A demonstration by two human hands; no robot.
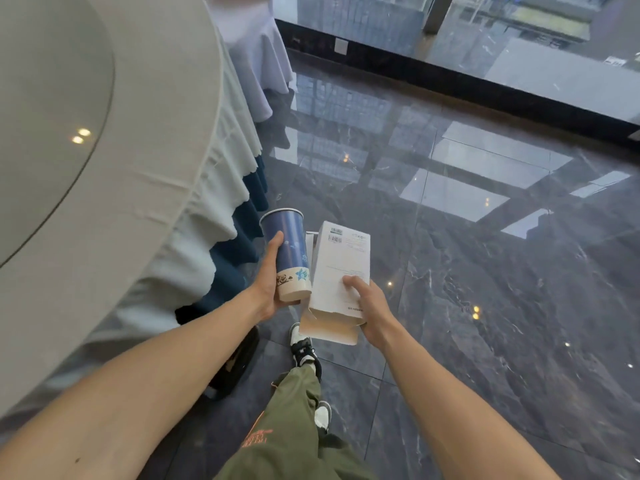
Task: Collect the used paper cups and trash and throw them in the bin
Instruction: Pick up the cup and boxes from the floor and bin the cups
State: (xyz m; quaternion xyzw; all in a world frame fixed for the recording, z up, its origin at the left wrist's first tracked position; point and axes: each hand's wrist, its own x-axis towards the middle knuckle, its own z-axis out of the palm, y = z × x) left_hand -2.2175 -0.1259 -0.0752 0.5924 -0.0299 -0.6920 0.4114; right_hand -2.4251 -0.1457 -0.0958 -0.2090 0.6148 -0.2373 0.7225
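While polished marble floor (485,306) gleamed below, left hand (268,289) gripped a tapered blue paper cup (289,251); right hand (367,306) clasped a flat-sided white carton (337,271).

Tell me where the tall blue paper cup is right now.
In the head view, the tall blue paper cup is held in the left hand over the dark marble floor, touching the white cardboard box in the right hand.

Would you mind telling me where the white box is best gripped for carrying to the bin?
Grip the white box across its closed middle, from the right side, as the right hand does; its near end gapes open with loose flaps that would buckle.
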